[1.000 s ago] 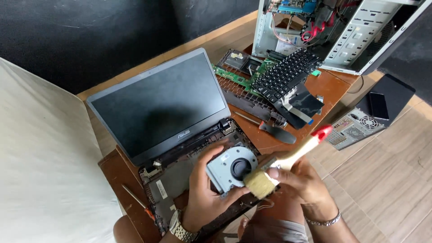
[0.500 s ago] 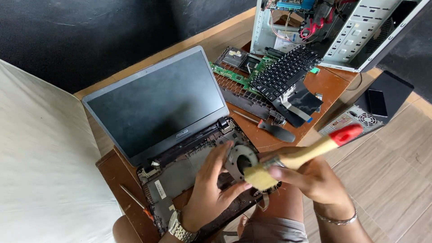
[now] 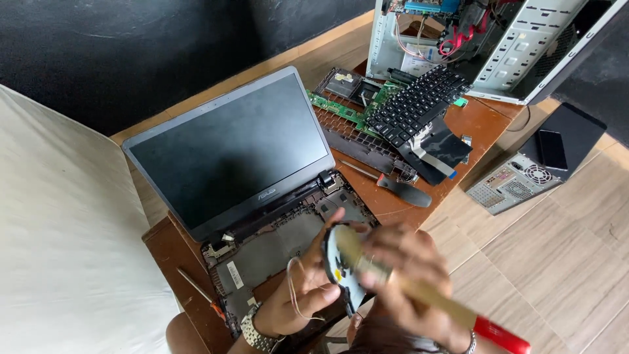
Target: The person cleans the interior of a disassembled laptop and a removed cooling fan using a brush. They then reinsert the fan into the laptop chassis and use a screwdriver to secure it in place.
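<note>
Gripped in the left hand, the round laptop cooling fan stands tilted on edge above the near right corner of the opened laptop base, thumb and fingers pressed on its rim; a thin wire loops from it over the palm. Closed around a wooden-handled brush with a red end, the right hand is blurred and lays the brush across the fan's face. A wristwatch sits on the left wrist. Behind the hands the laptop screen stands open and dark. Farther right on the brown table lie a detached keyboard, a green circuit board and a black-handled screwdriver. An open computer case stands at the far right.
</note>
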